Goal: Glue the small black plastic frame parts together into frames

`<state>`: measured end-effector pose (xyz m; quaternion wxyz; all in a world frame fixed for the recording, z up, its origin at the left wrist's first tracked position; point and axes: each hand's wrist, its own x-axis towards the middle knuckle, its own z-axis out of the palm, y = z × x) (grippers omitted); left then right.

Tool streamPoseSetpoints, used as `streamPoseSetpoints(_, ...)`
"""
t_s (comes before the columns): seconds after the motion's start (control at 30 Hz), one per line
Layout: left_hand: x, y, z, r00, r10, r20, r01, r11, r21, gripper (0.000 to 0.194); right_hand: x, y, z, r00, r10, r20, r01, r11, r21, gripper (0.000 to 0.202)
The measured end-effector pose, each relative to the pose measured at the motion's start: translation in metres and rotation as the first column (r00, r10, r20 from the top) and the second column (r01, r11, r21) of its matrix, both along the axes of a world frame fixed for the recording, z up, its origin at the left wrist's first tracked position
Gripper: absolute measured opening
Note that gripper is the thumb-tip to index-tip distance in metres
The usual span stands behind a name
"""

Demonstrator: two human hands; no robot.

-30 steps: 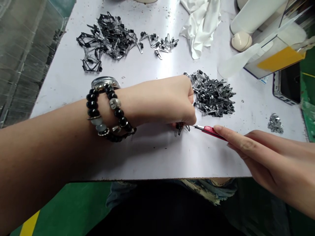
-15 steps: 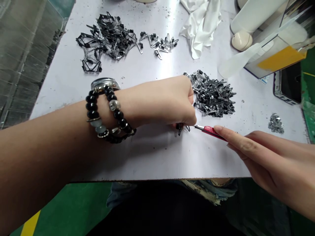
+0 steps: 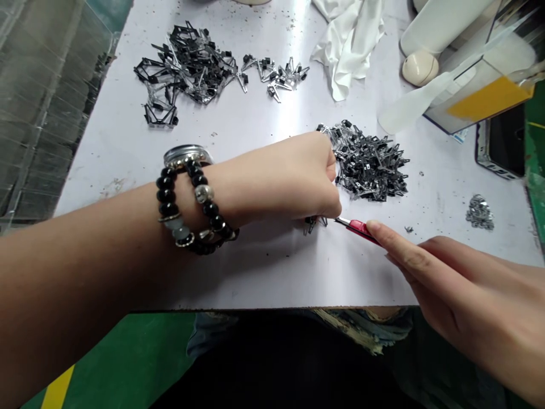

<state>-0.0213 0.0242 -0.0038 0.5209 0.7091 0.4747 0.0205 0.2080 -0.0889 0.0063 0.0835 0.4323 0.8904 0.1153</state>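
Note:
My left hand (image 3: 293, 176) is closed, its back toward me, on a small black plastic part (image 3: 313, 224) whose thin legs stick out below the fingers. Most of that part is hidden under the hand. A red utility knife (image 3: 361, 228) is in my right hand (image 3: 443, 278), thumb along its handle. The blade tip meets or nearly meets the edge of my left hand by the part; I cannot tell whether it touches. Just beyond my left fingers lies a dense pile of small black and clear parts (image 3: 370, 165).
A larger heap of frame-like black parts (image 3: 196, 68) and a few loose ones (image 3: 283, 76) lie farther back. A white cloth (image 3: 347, 51), a clear box (image 3: 485, 102), a phone (image 3: 502, 145) and a small pile of clear scraps (image 3: 479, 213) are on the white table (image 3: 264, 284).
My right hand and the knife have shifted slightly left. The left wrist has moved a little right and down. A small scrap now shows on the table above my right hand.

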Motion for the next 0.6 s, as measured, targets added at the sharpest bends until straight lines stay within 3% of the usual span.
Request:
streamPoseSetpoints(0.17, 0.001, 0.000, -0.001, 1.000, 0.016, 0.015, -0.016, 1.000, -0.013, 0.031, -0.011, -0.007, -0.002, 0.998, -0.056, -0.031, 0.056, 0.998, -0.009, 0.061)
streamPoseSetpoints(0.3, 0.002, 0.002, -0.003, 0.999, 0.010, 0.048, -0.009, 1.000, -0.017, 0.030, -0.013, -0.008, -0.004, 0.974, -0.165, -0.153, 0.147, 0.981, -0.125, 0.053)
streamPoseSetpoints(0.5, 0.006, 0.001, 0.003, 0.999, 0.033, -0.025, -0.034, 0.999, -0.039, 0.030, -0.018, 0.003, -0.005, 0.857, -0.275, -0.435, 0.146, 0.940, -0.307, 0.041)
streamPoseSetpoints(0.6, 0.005, 0.000, 0.005, 0.999, 0.038, -0.019, -0.039, 0.999, -0.036, 0.032, -0.020, 0.009, -0.003, 0.814, -0.369, -0.449, 0.185, 0.897, -0.401, 0.037)
